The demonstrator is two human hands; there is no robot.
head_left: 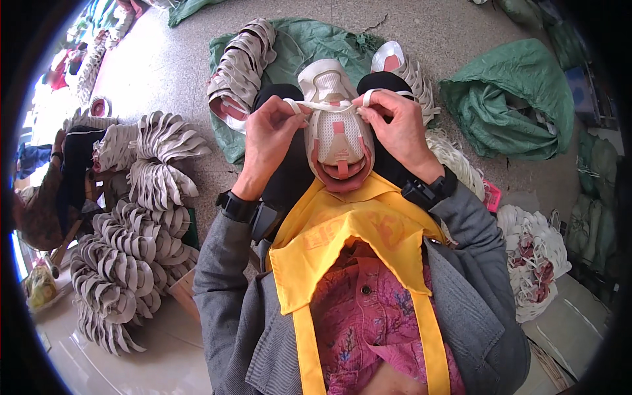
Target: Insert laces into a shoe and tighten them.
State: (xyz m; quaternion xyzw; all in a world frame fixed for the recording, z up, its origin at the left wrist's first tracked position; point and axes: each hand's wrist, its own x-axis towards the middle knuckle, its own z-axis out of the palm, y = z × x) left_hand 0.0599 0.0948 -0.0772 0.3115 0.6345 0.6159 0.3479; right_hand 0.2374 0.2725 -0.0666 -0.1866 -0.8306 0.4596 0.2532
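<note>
A white and pink shoe upper (337, 135) rests on my lap between my knees, its pink-edged opening toward me and its pale tongue end pointing away. A white shoelace (324, 105) runs across its top from hand to hand. My left hand (271, 135) pinches the lace on the left side, with a loop of it round the fingers. On the right side my right hand (399, 131) also pinches the lace, and a loop passes over its fingers. Both hands are just above the upper. A yellow apron (349, 224) covers my lap below it.
Nested shoe uppers (242, 72) lie on a green sack (303, 39) ahead. Another green sack (510, 99) lies at the right. Large piles of uppers (128, 247) stand at the left, beside a seated person (46, 191). Bundled white laces (533, 257) lie at my right.
</note>
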